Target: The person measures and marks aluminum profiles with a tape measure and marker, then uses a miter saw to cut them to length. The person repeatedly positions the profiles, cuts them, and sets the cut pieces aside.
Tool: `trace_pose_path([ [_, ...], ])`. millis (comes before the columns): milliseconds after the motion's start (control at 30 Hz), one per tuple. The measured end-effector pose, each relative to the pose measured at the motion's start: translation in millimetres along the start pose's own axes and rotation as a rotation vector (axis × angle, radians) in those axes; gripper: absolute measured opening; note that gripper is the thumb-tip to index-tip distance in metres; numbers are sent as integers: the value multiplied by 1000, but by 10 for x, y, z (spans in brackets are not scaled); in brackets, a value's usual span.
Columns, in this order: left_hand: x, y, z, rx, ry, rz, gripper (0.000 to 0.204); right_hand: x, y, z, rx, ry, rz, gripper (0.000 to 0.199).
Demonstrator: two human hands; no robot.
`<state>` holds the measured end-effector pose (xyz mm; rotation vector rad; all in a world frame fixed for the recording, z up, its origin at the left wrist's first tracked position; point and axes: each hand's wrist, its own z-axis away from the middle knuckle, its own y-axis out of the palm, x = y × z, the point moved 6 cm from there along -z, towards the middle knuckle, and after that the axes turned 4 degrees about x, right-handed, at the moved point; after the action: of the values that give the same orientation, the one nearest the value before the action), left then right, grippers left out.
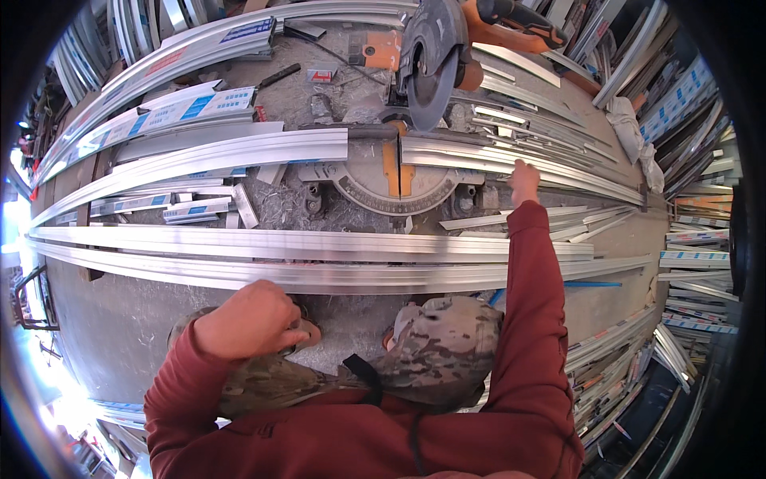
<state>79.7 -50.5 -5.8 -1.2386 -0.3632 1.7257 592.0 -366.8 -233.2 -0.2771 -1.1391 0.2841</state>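
Observation:
My right hand [524,180] reaches forward in a red sleeve and grips the long aluminium profile [455,154] lying against the fence on the right of the mitre saw [427,76]. The saw head is raised, with its blade above the round turntable [375,188]. A second aluminium profile [239,152] lies on the left of the saw, its end near the cutting slot. My left hand [251,319] is closed in a fist over my camouflage-trousered knee [447,343], just below the bench's front edge. Nothing shows inside it.
Two long aluminium profiles [319,243] lie across the bench in front of the saw. Short offcuts [199,209] and chips litter the left side. More profiles with blue-and-white labels [191,108] are stacked behind, and racks of stock [694,263] stand at right.

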Motion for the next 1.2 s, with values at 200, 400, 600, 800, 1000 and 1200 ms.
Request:
trace_pose_path([
  [200,27,-26,-104,89,-95,100,27,-279,631,187,-27,253,-262,48],
  [400,135,123,-154,132,-94,39,26,-451,642,21,-24,312,-209,38],
  [600,-77,52,-352,31,68,107,23,-609,477,441,-25,221,-584,26],
  [800,-674,-51,-358,-284,295,166,38,-456,-79,1017,-168,106,-1015,21],
  [1000,-1752,-356,-369,-564,528,-79,55,-36,-1184,1899,-285,-23,-1130,29],
  [1200,-2888,-266,-980,-521,540,-324,73,40,-1659,2643,-411,-24,-927,19],
])
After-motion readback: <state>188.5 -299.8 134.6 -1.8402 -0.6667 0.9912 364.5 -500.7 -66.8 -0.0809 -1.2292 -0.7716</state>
